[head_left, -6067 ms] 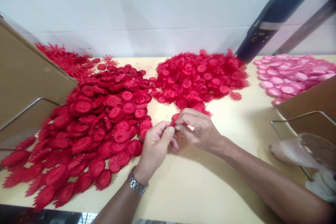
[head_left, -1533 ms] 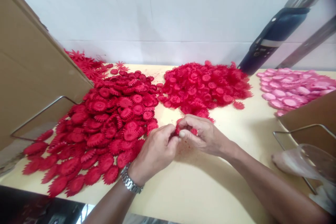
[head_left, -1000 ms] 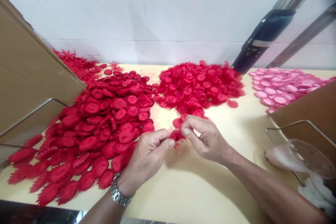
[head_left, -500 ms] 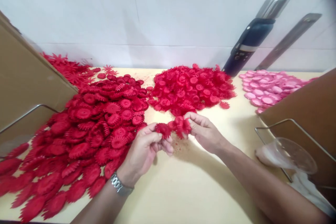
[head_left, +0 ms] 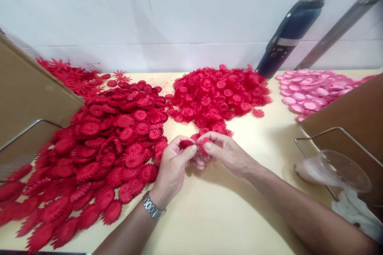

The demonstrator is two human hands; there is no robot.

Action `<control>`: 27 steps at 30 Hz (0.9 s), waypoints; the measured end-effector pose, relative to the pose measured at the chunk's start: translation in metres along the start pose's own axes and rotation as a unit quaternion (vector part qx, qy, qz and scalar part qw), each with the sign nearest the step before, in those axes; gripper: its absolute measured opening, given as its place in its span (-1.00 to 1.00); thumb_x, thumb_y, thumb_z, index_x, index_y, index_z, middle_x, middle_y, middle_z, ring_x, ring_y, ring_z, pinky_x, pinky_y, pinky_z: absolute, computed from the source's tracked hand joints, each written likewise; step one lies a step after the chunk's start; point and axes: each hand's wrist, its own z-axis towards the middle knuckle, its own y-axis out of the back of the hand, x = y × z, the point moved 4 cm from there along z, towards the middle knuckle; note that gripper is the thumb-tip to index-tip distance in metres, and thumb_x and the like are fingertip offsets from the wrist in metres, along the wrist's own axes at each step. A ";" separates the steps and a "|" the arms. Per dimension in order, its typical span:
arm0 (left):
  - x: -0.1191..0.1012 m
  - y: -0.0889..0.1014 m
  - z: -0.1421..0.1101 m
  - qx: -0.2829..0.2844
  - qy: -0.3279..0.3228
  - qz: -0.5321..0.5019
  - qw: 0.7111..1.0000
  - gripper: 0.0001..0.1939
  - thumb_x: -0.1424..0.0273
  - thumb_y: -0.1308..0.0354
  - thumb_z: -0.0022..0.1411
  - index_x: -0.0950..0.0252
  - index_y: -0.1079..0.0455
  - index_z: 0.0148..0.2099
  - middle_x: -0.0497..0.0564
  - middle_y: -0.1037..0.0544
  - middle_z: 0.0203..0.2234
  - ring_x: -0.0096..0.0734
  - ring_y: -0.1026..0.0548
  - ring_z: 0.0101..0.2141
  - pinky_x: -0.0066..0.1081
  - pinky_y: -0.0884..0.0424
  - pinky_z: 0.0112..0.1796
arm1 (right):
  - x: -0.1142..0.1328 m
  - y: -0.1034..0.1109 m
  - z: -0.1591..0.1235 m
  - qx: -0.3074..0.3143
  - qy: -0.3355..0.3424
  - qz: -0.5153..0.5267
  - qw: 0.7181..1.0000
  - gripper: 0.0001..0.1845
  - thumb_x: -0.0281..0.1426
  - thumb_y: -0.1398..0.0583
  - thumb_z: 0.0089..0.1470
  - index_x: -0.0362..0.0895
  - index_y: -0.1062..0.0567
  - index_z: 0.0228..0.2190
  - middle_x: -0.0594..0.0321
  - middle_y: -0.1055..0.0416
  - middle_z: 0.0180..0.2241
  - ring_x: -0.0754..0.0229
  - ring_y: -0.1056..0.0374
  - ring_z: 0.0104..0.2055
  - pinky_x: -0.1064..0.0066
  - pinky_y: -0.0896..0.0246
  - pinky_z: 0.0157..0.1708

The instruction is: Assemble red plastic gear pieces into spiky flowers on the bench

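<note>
My left hand point(head_left: 179, 157), with a metal watch on its wrist, is closed on a dark red fringed flower piece point(head_left: 186, 144). My right hand point(head_left: 223, 150) pinches a brighter red flower piece point(head_left: 204, 146) between thumb and fingers. The two hands meet over the table, their fingertips almost touching. A large heap of dark red fringed discs point(head_left: 104, 139) lies to the left of my left hand. Just beyond my hands is a pile of lighter red flower pieces point(head_left: 221, 91). Fingers partly hide both held pieces.
Cardboard boxes stand at left point(head_left: 32, 87) and right point(head_left: 350, 127), each with a bent metal wire. Pink discs point(head_left: 311, 91) lie at the back right. A dark blue bottle point(head_left: 289, 34) stands by the tiled wall. A clear plastic cup point(head_left: 335, 171) lies on its side near the right box.
My hands have come closer together, the left moving right. The red pieces, spread between the hands before, are now mostly covered by fingers. The view has shifted slightly.
</note>
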 end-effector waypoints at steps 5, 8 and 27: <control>-0.003 0.004 -0.003 -0.017 -0.003 0.008 1.000 -0.88 0.48 -0.14 0.01 0.32 -0.23 -0.39 -0.09 -0.46 -0.63 -0.49 -0.46 -0.60 -0.49 -0.36 -0.53 | -0.001 0.003 -0.001 -0.048 0.010 -0.051 0.997 -0.73 -0.23 -0.22 -0.05 -0.18 -0.34 -0.41 0.35 -0.32 -0.57 0.34 -0.26 -0.53 0.43 -0.13 -0.48; -0.005 0.007 -0.005 -0.029 -0.007 0.004 1.000 -0.88 0.51 -0.13 -0.02 0.32 -0.23 -0.39 -0.10 -0.45 -0.58 -0.49 -0.46 -0.59 -0.50 -0.35 -0.54 | -0.003 0.008 -0.001 -0.078 0.002 -0.077 0.994 -0.73 -0.25 -0.24 -0.08 -0.19 -0.36 -0.41 0.37 -0.30 -0.59 0.37 -0.23 -0.56 0.46 -0.13 -0.52; -0.006 0.015 -0.005 -0.026 -0.004 0.012 1.000 -0.93 0.55 -0.08 -0.06 0.34 -0.27 -0.43 -0.08 -0.43 -0.55 -0.55 -0.42 -0.60 -0.54 -0.26 -0.56 | 0.002 0.013 -0.001 -0.091 0.031 -0.141 0.985 -0.76 -0.35 -0.20 -0.06 -0.19 -0.42 -0.30 0.29 -0.36 -0.46 0.35 -0.26 -0.47 0.43 -0.21 -0.42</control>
